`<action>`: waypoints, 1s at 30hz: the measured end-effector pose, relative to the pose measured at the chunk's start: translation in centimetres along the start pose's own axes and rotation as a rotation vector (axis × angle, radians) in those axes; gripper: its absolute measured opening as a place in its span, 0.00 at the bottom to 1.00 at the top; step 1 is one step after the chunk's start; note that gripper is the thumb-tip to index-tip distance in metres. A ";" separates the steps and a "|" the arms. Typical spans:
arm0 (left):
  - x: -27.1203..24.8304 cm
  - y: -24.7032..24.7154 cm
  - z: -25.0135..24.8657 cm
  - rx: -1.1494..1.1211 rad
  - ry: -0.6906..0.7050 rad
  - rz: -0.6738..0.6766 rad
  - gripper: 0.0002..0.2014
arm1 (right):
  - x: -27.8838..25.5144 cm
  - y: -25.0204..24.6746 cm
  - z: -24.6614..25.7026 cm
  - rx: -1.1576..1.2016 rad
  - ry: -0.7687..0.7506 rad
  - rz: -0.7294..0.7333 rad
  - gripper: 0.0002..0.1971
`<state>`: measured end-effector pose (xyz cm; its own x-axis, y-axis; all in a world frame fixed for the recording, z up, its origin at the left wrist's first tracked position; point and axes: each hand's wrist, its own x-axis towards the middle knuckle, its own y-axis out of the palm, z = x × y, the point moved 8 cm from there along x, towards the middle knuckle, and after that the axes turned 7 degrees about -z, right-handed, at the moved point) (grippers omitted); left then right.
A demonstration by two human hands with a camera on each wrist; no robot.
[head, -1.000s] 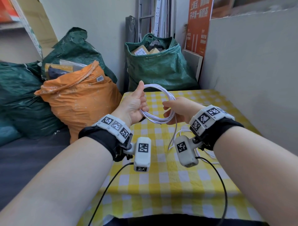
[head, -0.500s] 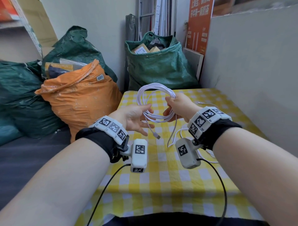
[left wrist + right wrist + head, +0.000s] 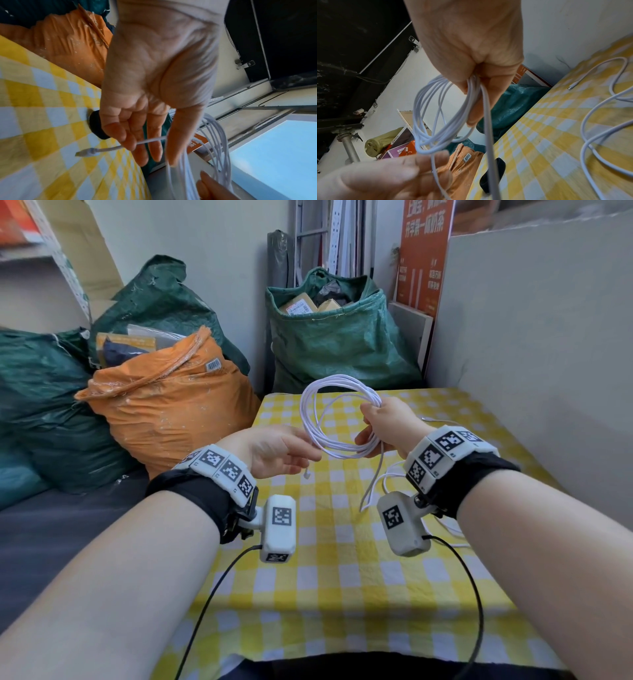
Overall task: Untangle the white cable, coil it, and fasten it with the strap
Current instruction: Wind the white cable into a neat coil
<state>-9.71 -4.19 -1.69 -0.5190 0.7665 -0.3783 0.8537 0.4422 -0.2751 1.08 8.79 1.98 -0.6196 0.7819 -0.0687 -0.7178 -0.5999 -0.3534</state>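
Observation:
My right hand point(image 3: 371, 422) point(image 3: 476, 97) grips one side of the coiled white cable point(image 3: 337, 377) point(image 3: 416, 121) and holds the loops upright above the checked table. My left hand point(image 3: 308, 455) point(image 3: 150, 152) is at the coil's lower left and pinches the short free end, whose connector point(image 3: 306, 474) point(image 3: 85, 153) hangs below the fingers. The uncoiled length point(image 3: 583, 121) drops from my right hand and lies in loose curves on the cloth, with a second connector point(image 3: 571, 86) at the far side. A small black piece, possibly the strap point(image 3: 97, 125) point(image 3: 493, 174), lies on the cloth under my left hand.
The table point(image 3: 342, 594) has a yellow and white checked cloth. A grey board point(image 3: 531, 354) walls off its right side. An orange sack point(image 3: 164, 412) and green sacks point(image 3: 342, 344) crowd the left and far edges. Black camera leads point(image 3: 472, 594) hang from both wrists.
My left hand let go of the coil's top, dropped lower and took the free end. My right hand lifted the coil a little up and to the right.

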 end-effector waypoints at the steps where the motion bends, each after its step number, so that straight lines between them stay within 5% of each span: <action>1: 0.1 -0.3 0.3 0.055 -0.002 -0.017 0.05 | 0.0 -0.2 0.0 0.012 -0.001 -0.008 0.14; 7: 0.5 -2.8 1.3 0.262 -0.014 -0.240 0.05 | -0.2 -0.3 0.4 0.039 -0.001 -0.015 0.13; 14: 0.6 -2.8 -0.2 -0.376 0.090 -0.332 0.09 | -0.6 0.8 0.5 0.032 0.010 0.056 0.13; 17: 0.2 -2.4 -1.2 -0.596 0.124 -0.311 0.08 | -0.8 1.4 0.5 0.023 0.012 0.078 0.14; 25: -0.6 -0.8 -1.6 -0.530 0.075 -0.115 0.15 | -0.7 1.2 0.6 0.027 0.012 0.050 0.15; 30: -0.3 0.0 -1.6 -0.552 0.058 0.082 0.39 | -0.5 0.9 0.7 0.028 0.009 0.001 0.16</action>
<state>-9.50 -3.67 -0.12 -0.4597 0.8262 -0.3256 0.7954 0.5461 0.2629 0.53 7.80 2.32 -0.6175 0.7827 -0.0779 -0.7257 -0.6051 -0.3275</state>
